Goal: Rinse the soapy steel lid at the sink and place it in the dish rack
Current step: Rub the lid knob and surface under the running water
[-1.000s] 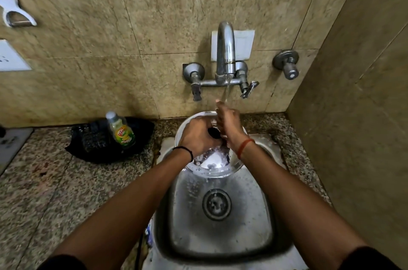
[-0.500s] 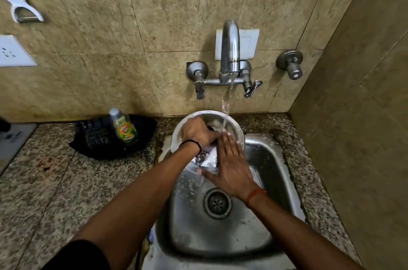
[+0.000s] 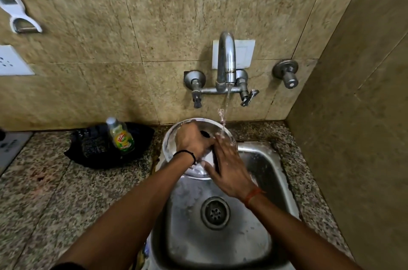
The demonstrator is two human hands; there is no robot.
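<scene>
The round steel lid (image 3: 171,140) is held tilted over the back of the sink (image 3: 269,168), under a thin stream of water from the tap (image 3: 226,60). My left hand (image 3: 194,141) grips the lid by its black knob at the centre. My right hand (image 3: 229,168) lies flat with spread fingers against the lid's wet lower right part, where foam shows. Water strikes the lid's upper right edge. No dish rack is in view.
A dish soap bottle (image 3: 121,137) stands on a black tray (image 3: 92,152) on the granite counter left of the sink. The drain (image 3: 215,212) sits mid-basin. A second valve (image 3: 286,73) is on the back wall; a tiled side wall closes the right.
My right hand slid from the lid's upper rim under the stream down to its lower right face. The left hand keeps the knob and the lid has tilted a little toward the wall.
</scene>
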